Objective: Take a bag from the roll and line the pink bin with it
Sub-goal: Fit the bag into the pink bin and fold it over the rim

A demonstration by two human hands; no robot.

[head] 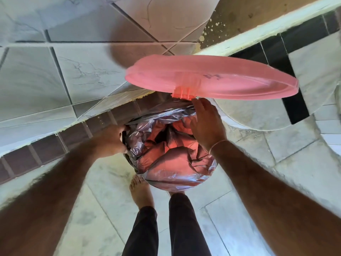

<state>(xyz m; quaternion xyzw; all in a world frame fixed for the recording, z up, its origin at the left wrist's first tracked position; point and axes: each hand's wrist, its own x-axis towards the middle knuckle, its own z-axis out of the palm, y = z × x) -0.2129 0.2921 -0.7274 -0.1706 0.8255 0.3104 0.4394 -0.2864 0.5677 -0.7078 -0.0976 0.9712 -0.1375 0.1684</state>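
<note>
Left hand [112,139] fingers pinching bag [173,156] rim; right hand [206,124] spread; lid [212,78] upright.

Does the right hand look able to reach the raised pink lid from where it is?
Probably yes. The right hand rests on the bag at the bin's back rim, just under the lid hinge, with nothing between them.

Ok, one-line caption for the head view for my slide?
Both hands, left hand and right hand, tuck a bag into the bin under its raised pink lid.
</note>
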